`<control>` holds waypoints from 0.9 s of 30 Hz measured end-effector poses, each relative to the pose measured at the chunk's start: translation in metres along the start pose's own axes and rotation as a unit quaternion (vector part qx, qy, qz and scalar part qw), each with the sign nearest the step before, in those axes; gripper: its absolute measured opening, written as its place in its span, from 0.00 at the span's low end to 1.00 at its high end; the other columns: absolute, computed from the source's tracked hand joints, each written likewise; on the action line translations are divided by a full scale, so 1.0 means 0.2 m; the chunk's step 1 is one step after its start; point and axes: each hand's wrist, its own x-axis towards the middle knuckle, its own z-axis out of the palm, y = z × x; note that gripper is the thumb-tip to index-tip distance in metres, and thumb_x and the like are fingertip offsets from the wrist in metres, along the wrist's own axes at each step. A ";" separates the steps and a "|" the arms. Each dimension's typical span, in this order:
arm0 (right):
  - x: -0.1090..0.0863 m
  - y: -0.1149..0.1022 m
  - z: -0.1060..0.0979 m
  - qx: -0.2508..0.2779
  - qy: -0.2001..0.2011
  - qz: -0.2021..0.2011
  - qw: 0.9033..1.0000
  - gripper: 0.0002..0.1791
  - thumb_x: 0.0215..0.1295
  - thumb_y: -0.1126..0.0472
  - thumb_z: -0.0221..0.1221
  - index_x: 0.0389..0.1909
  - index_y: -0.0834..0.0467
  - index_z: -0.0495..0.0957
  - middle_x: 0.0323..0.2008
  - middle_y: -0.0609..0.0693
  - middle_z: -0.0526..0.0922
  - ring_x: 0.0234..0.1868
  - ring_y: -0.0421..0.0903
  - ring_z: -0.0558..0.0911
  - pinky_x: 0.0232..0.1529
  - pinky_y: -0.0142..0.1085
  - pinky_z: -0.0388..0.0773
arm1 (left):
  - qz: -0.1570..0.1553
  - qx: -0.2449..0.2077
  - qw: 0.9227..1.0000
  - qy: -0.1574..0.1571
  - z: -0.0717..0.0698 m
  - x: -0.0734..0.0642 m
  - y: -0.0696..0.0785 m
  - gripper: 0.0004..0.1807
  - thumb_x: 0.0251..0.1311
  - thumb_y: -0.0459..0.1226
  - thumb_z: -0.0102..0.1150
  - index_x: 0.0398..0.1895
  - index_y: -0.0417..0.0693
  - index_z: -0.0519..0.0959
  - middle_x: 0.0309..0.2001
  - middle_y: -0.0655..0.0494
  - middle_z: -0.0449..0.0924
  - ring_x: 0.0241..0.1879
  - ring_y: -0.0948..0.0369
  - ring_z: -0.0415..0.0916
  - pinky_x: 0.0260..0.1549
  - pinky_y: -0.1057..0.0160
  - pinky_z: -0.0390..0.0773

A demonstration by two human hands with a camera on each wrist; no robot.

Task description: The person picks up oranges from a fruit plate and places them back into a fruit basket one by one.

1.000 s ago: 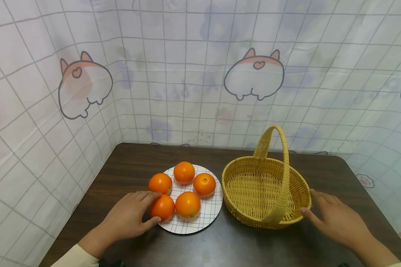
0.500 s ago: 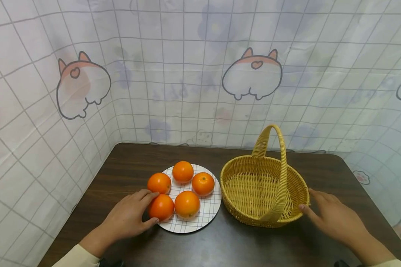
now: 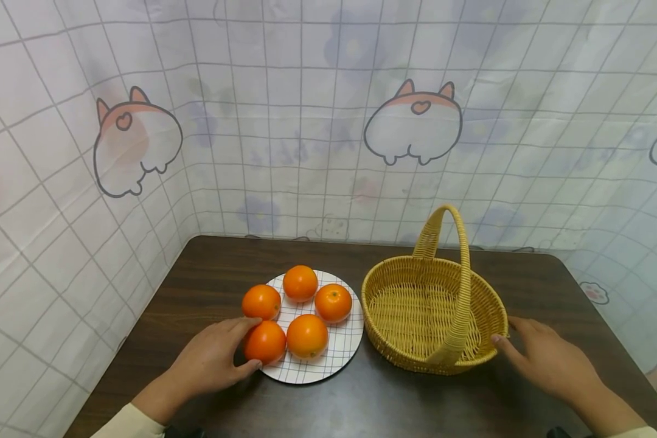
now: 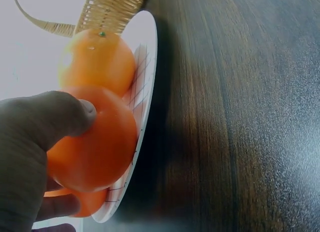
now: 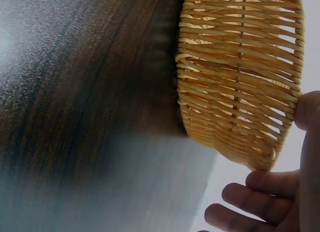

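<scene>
My left hand (image 3: 208,356) is at the near left orange (image 3: 265,342) on a round checked plate (image 3: 334,359). Its thumb (image 4: 75,111) lies on the orange's near side, and the other fingers reach round behind. The orange sits at the plate's edge. More oranges stand on the plate: one (image 3: 307,336) beside it, one (image 3: 261,302) behind it, and others further back. My right hand (image 3: 553,359) is at the right end of a yellow wicker basket (image 3: 416,359). Its thumb is on the rim, and the index fingertip (image 5: 255,179) meets the outer wall; the other fingers hang below.
The basket stands right of the plate with its tall handle (image 3: 462,267) up and only its woven floor showing inside. Both rest on a dark wooden table (image 3: 339,407). A white grid-patterned curtain (image 3: 306,152) with cartoon animals hangs behind the table and along its sides.
The head view has shifted slightly. Both hands keep their places at the orange and the basket, and the oranges, plate and basket stand as before.
</scene>
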 end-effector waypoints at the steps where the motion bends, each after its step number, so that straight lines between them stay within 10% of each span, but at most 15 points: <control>1: 0.00 0.00 0.00 0.002 0.000 0.001 1.000 0.43 0.76 0.33 0.48 0.65 0.72 0.71 0.61 0.75 0.74 0.59 0.75 0.74 0.42 0.68 0.77 | -0.002 -0.004 1.000 0.001 0.00 0.00 0.00 0.41 0.51 0.53 0.77 0.65 0.45 0.76 0.59 0.47 0.81 0.55 0.48 0.80 0.56 0.45 0.79; 27: 0.00 0.02 0.03 0.019 0.002 0.003 1.000 0.42 0.77 0.35 0.48 0.67 0.71 0.68 0.60 0.74 0.74 0.55 0.72 0.78 0.36 0.64 0.80 | -0.019 -0.067 0.997 0.028 -0.11 0.05 -0.02 0.39 0.50 0.48 0.78 0.65 0.44 0.74 0.60 0.49 0.78 0.57 0.50 0.78 0.57 0.46 0.78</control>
